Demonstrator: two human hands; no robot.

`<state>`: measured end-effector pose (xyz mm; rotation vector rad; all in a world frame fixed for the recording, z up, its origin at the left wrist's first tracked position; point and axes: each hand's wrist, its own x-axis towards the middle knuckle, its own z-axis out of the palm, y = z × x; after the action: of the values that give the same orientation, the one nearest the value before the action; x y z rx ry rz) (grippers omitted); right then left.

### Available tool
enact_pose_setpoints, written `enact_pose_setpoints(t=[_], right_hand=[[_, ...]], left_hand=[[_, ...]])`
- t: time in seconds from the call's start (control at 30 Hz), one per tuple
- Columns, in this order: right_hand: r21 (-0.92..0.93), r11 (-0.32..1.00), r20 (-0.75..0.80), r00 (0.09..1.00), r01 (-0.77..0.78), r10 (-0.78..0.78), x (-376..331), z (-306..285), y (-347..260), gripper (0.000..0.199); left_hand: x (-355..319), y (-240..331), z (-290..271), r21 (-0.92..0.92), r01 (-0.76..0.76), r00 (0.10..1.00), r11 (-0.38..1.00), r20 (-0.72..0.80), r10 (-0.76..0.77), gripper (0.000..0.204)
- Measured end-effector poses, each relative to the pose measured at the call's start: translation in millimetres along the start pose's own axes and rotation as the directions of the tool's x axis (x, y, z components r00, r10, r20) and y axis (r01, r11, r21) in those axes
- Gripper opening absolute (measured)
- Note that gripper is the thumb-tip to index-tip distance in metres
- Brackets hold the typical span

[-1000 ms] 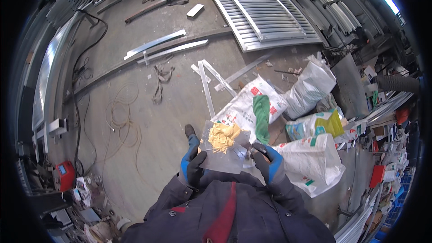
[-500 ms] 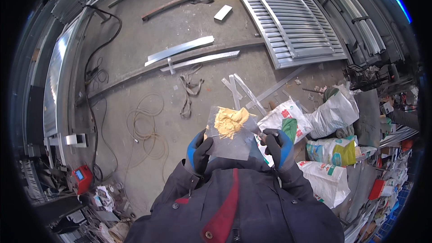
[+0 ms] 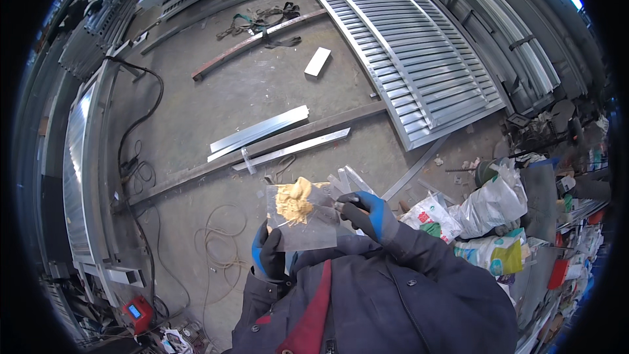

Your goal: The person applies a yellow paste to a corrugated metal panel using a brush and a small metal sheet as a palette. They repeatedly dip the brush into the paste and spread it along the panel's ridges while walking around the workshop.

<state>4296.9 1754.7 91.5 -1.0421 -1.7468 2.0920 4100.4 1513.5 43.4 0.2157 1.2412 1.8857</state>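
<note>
My left hand (image 3: 267, 250), in a black and blue work glove, grips the lower left edge of a flat, greyish, see-through sheet (image 3: 308, 238). A lumpy mound of yellow putty (image 3: 292, 204) lies on the sheet's upper left part. My right hand (image 3: 367, 212), gloved alike, is closed at the sheet's right side around the handle of a putty knife (image 3: 323, 213). The knife's thin grey blade reaches over the sheet beside the putty; its outline blends with the sheet. Most of the handle is hidden by my fingers.
A large slatted metal panel (image 3: 419, 59) lies at the far right. Metal strips (image 3: 262, 132) rest along a long beam (image 3: 341, 118) ahead. A coiled hose (image 3: 216, 249) lies on the floor at left, near a red device (image 3: 137, 314). White sacks (image 3: 491, 206) stand at right.
The sheet and both hands have shifted left and slightly down in the picture. My right hand has turned, bringing the knife inward toward the putty. The whole view has shifted, showing more floor ahead.
</note>
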Motion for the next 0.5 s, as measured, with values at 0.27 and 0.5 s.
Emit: enact_pose_setpoints(t=[0.27, 0.5], right_hand=[[-0.143, 0.988, -0.039, 0.997, 0.059, -0.065, 243.9, -7.4, -98.9, 0.036], [-0.061, 0.997, -0.093, 0.994, 0.049, -0.054, 430.6, -18.9, -198.1, 0.030]], left_hand=[[241.0, 79.2, 16.9, 0.002, 0.079, 0.997, 0.997, -0.010, -0.079, 0.054], [468.6, 147.4, 20.0, 0.285, -0.111, 0.994, 0.952, 0.040, 0.104, 0.045]])
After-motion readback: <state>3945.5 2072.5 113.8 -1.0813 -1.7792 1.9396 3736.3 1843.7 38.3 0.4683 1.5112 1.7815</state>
